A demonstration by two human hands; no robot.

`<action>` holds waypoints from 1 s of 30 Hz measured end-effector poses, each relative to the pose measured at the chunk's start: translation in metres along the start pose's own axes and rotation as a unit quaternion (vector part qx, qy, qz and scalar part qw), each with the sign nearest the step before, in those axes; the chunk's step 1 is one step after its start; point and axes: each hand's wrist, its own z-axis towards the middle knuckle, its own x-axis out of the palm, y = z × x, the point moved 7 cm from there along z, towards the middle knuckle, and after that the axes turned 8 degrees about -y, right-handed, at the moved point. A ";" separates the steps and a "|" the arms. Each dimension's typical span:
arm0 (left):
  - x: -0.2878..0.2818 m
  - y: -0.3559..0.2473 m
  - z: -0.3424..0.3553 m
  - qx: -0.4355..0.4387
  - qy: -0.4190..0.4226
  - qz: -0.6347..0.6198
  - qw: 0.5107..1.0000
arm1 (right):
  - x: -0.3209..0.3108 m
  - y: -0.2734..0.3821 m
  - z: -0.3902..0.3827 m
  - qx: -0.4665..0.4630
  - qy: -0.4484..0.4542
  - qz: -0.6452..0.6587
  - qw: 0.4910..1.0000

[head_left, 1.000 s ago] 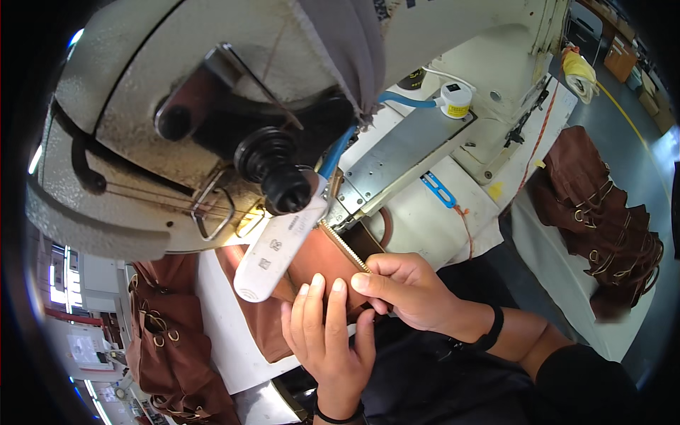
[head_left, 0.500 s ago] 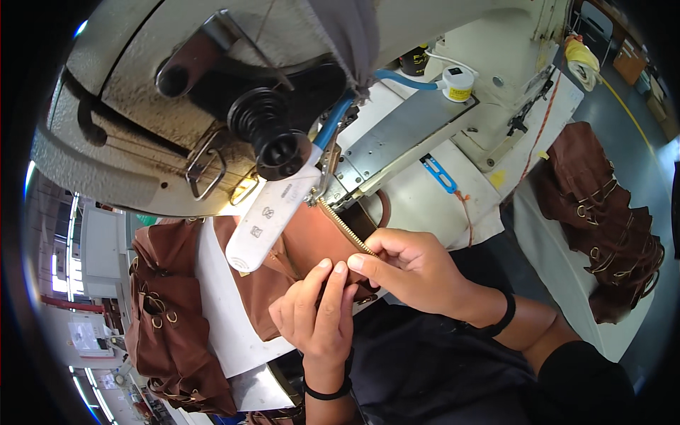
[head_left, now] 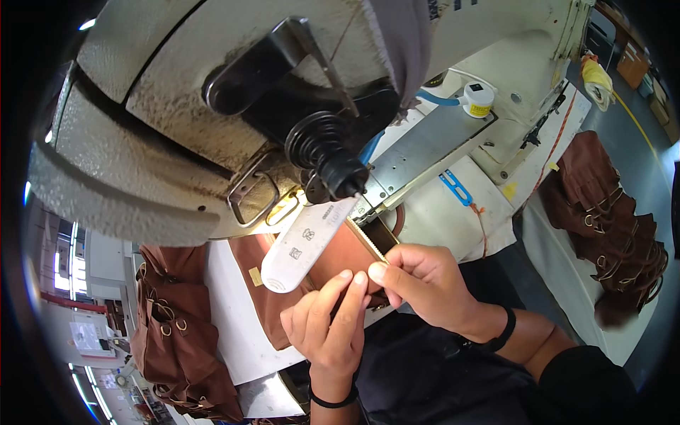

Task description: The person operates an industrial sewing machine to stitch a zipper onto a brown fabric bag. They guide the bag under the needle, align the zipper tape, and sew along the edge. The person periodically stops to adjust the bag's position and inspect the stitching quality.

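Observation:
A brown leather bag [head_left: 336, 256] lies under the head of a sewing machine [head_left: 283, 113]. Along its edge runs a metal-toothed zipper [head_left: 370, 239], which leads up to the machine's needle area. My right hand [head_left: 428, 287] pinches the zipper's near end and the leather edge between thumb and forefinger. Close beside it, my left hand [head_left: 327, 322] has its fingertips on the leather edge, fingers bent and pressed together; its thumb is hidden. A white lamp-like bar [head_left: 304, 248] hangs over part of the bag.
Brown bags with metal rings [head_left: 177, 326] are piled at the left, and more brown bags [head_left: 602, 219] lie at the right. Blue thread snips [head_left: 455, 188] rest on the white surface beyond my right hand. A small white round container [head_left: 477, 99] stands on the machine bed.
The whole view has shifted, so the machine and bag appear farther right and the machine head looks larger. Both hands keep their hold at the zipper edge.

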 end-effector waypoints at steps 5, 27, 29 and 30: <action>0.006 0.007 0.003 -0.020 0.008 -0.014 1.000 | 0.004 0.000 0.011 -0.004 0.001 0.016 1.000; 0.023 0.031 0.017 -0.036 -0.023 -0.070 0.997 | 0.015 0.005 0.041 -0.035 -0.009 -0.001 0.999; 0.022 0.032 0.018 -0.040 -0.025 -0.079 0.996 | 0.013 0.020 0.036 -0.104 -0.023 -0.079 0.991; 0.022 0.033 0.018 -0.042 -0.026 -0.084 0.995 | 0.012 0.027 0.034 -0.139 -0.029 -0.118 0.983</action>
